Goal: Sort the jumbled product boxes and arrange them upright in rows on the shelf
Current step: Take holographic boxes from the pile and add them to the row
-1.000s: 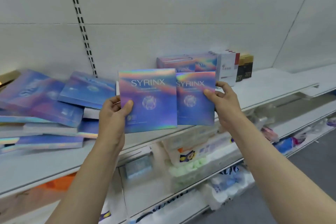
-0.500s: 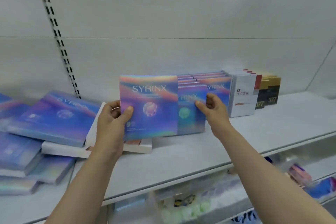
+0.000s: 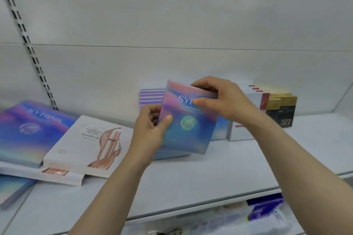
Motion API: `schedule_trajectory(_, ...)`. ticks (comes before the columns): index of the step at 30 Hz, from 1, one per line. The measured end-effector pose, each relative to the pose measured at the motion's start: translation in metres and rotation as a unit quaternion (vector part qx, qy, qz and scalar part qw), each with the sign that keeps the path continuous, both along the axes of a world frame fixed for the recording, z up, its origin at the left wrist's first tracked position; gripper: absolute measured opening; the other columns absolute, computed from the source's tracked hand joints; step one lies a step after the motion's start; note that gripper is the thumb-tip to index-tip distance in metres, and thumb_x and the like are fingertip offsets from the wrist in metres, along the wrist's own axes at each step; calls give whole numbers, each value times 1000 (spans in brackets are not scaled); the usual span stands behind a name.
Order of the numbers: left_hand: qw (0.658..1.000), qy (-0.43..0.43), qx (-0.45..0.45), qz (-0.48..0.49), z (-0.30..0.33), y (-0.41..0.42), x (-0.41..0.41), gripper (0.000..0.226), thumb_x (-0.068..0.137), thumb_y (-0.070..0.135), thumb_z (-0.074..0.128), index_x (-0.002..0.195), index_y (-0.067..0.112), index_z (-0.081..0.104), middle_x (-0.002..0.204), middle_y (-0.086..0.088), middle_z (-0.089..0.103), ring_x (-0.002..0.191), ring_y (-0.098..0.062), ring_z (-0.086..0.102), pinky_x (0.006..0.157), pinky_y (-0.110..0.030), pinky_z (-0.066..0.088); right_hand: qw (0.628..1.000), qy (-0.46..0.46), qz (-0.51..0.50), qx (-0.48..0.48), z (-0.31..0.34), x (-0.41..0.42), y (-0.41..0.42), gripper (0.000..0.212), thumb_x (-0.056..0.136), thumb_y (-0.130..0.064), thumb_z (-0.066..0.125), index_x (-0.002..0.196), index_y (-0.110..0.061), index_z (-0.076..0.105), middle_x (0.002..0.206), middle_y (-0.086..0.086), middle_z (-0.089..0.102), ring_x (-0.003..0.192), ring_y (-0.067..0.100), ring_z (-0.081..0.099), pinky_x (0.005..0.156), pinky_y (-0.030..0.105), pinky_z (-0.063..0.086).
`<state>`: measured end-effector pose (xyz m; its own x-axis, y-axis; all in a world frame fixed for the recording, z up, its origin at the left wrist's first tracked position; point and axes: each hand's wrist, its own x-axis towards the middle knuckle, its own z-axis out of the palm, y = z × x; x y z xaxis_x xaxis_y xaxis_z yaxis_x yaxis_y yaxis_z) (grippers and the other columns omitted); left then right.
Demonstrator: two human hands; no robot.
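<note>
A holographic blue-pink SYRINX box (image 3: 188, 120) is held upright but tilted, its front facing the camera, just above the white shelf (image 3: 191, 173) and in front of a row of matching boxes (image 3: 150, 95) standing upright against the back wall. The left hand (image 3: 150, 129) pinches the box's left edge between thumb and curled fingers; the right hand (image 3: 223, 99) grips its top right corner, thumb on the front and fingers curled over the top edge. Just right of the row stand white boxes with red trim (image 3: 248, 116), then black and gold boxes (image 3: 282, 108) marked 377. To the left lies the jumble: a white box with a pink bottle picture (image 3: 86, 139) lying flat, and beside it another SYRINX box (image 3: 28, 129) resting at a slant on other boxes. A slotted upright rail (image 3: 28, 47) runs up the wall on the left
</note>
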<state>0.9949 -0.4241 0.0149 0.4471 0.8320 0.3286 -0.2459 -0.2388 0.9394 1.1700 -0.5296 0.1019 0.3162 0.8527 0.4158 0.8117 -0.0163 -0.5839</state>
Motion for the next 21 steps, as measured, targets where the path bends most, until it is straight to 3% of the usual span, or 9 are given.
schedule_trajectory(3, 998, 42, 56, 3, 5, -8, 18, 26, 86, 9, 70, 107, 18, 58, 104, 3, 68, 97, -13, 65, 86, -30, 52, 999, 16, 25, -14, 7, 27, -11, 29, 81, -22, 80, 109, -23, 69, 100, -10, 72, 89, 7, 66, 82, 22, 52)
schedule_trajectory(6, 970, 122, 202, 53, 11, -5, 29, 42, 79, 26, 78, 117, 26, 57, 111, 13, 65, 106, -4, 59, 92, -23, 46, 999, 26, 31, -20, 15, 60, -21, 26, 81, -23, 81, 103, -27, 68, 94, -10, 71, 79, 3, 63, 71, 18, 51)
schedule_trajectory(8, 902, 241, 332, 136, 11, 7, 33, 65, 73, 43, 80, 130, 26, 54, 123, 8, 60, 125, -15, 45, 106, -30, 35, 999, 24, 8, -38, 16, 80, -27, 26, 81, -24, 81, 102, -30, 67, 95, -7, 70, 79, 5, 63, 70, 22, 51)
schedule_trajectory(10, 824, 346, 406, 189, 8, 16, 34, 78, 70, 55, 77, 137, 26, 50, 135, 5, 54, 138, -24, 29, 119, -40, 12, 998, 22, -8, -66, 11, 97, -30, 26, 80, -23, 81, 101, -31, 68, 98, -2, 70, 83, 11, 63, 73, 29, 52)
schedule_trajectory(13, 772, 395, 451, 212, 0, 22, 35, 80, 68, 57, 77, 137, 29, 50, 138, 5, 52, 140, -26, 28, 116, -38, -14, 994, 31, -9, -106, -2, 107, -28, 28, 79, -27, 82, 102, -32, 68, 102, -2, 69, 92, 19, 65, 78, 36, 55)
schedule_trajectory(16, 759, 402, 462, 222, -1, 24, 37, 79, 66, 56, 78, 135, 31, 52, 134, 4, 53, 134, -26, 36, 117, -40, -11, 995, -13, -14, -102, -13, 108, -17, 34, 76, -27, 84, 105, -32, 68, 105, -3, 66, 97, 16, 62, 79, 25, 49)
schedule_trajectory(21, 756, 404, 462, 229, -2, 26, 37, 78, 66, 57, 78, 136, 35, 52, 137, 4, 52, 129, -21, 42, 119, -39, 9, 996, -47, 7, -81, -26, 104, 4, 34, 78, -20, 83, 108, -25, 69, 104, -4, 66, 98, 13, 62, 78, 14, 44)
